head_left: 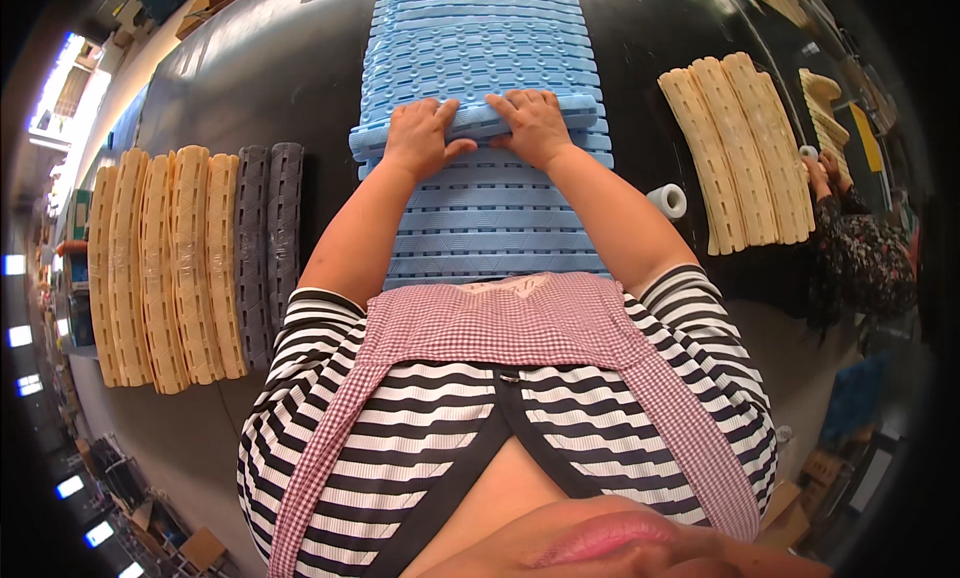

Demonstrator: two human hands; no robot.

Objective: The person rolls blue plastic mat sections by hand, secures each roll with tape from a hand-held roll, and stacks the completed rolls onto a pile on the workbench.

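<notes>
A light blue slotted plastic mat [480,68] lies lengthwise on the dark table in front of me, stretching from my apron to the far edge of view. Across its middle runs a raised, folded or rolled band [372,141]. My left hand [420,138] grips this band left of centre, fingers over its top and thumb on the near side. To the right, my right hand [532,128] holds the same band in a matching way. The hands are a short gap apart, thumbs pointing inward. The underside of the band is hidden.
Several cream rolled mats [160,268] and dark grey rolled mats [268,238] stand side by side at left. More cream rolls [745,158] lie at right, near a white tape roll [668,201]. Beyond them, another person's hand [822,173] touches a cream mat [826,113].
</notes>
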